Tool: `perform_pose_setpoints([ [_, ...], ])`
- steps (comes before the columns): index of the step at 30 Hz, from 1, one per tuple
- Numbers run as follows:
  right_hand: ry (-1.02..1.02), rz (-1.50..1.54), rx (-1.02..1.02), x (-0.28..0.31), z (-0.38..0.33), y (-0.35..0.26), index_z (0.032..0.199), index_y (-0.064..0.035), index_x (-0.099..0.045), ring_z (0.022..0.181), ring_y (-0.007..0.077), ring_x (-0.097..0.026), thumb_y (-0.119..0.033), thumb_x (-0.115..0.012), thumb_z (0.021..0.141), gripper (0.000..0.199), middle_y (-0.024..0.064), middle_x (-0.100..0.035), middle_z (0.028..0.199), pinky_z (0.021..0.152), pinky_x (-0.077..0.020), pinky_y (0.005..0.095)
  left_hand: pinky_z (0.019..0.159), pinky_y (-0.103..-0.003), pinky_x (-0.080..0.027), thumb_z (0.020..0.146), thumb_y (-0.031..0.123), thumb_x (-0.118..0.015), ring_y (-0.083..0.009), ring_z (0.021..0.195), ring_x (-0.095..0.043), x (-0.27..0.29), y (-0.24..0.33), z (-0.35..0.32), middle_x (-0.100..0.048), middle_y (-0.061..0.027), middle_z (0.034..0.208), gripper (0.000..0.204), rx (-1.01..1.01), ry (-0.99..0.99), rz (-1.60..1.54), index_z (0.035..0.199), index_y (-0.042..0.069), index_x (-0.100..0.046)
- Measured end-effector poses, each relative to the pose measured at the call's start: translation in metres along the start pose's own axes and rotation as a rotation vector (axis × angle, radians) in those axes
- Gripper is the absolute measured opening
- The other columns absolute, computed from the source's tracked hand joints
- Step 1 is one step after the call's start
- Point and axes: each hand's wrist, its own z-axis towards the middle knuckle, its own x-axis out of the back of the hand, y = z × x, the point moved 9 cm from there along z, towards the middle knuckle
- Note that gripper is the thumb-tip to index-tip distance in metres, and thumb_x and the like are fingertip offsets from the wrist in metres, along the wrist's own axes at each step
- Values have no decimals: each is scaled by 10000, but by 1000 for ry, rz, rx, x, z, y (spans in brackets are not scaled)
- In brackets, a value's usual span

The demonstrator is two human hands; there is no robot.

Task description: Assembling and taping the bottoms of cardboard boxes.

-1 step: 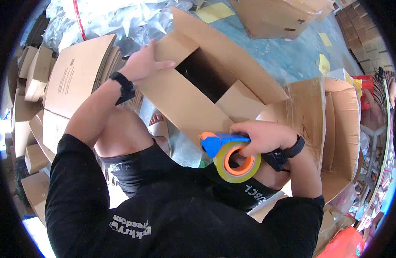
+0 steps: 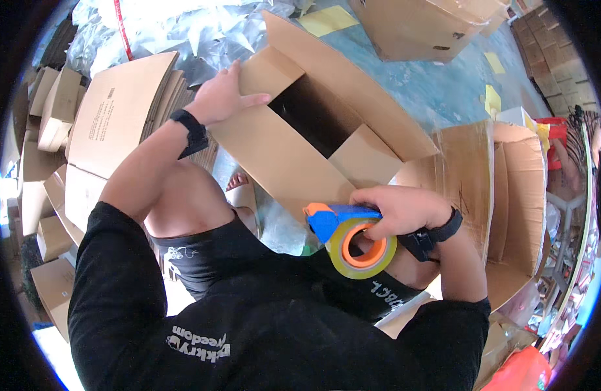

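An open cardboard box (image 2: 284,153) stands slantwise before me, its flaps up and its inside dark. My left hand (image 2: 219,98) lies against the box's left end, thumb and forefinger stretched apart along the flap; its other fingers are hidden. In front of the box's near right corner, my right hand (image 2: 408,210) is closed round a blue and orange tape dispenser (image 2: 333,220). A roll of yellowish clear tape (image 2: 339,254) sits on its orange hub, and the dispenser's head points left.
Flattened cartons (image 2: 115,104) are stacked at the left. A worn open carton (image 2: 467,169) stands close on the right. Beyond lie silvery plastic packets (image 2: 176,32) and a large closed carton (image 2: 421,26) on the bluish floor (image 2: 405,85).
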Motion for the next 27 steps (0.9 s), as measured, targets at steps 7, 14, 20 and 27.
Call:
perform_pose_setpoints([
  [7, 188, -116, 131, 44, -23, -31, 1217, -22, -587, 959, 267, -675, -201, -784, 754, 534, 154, -675, 1009, 834, -526, 405, 980, -518, -507, 805, 832, -585, -493, 1191, -587, -7, 14, -15, -518, -367, 1297, 1260, 59, 116, 65, 1576, -73, -169],
  [14, 1351, 814, 480, 159, -127, 84, 1217, 9, -634, 1112, 221, -646, -78, -729, 822, 415, 91, -671, 1171, 987, -512, 394, 964, -525, -498, 868, 757, -578, -488, 1155, -590, -7, 26, -25, -526, -353, 1267, 1141, 39, 169, 61, 1567, -60, -196],
  [20, 906, 951, 180, 135, -44, 78, 1206, 37, -625, 1012, 225, -700, -52, -661, 830, 387, 118, -699, 1125, 892, -566, 352, 978, -508, -489, 875, 698, -615, -460, 1150, -595, -4, 26, -28, -554, -326, 1257, 1085, -16, 139, -5, 1552, -66, -248],
  [27, 635, 499, -22, 87, 12, 51, 1289, 28, -601, 1024, 166, -672, -92, -657, 858, 451, 104, -698, 1144, 919, -537, 337, 1061, -442, -467, 842, 528, -673, -430, 1229, -574, -15, 28, -17, -506, -318, 1412, 1011, -187, 181, -49, 1563, -39, -247],
])
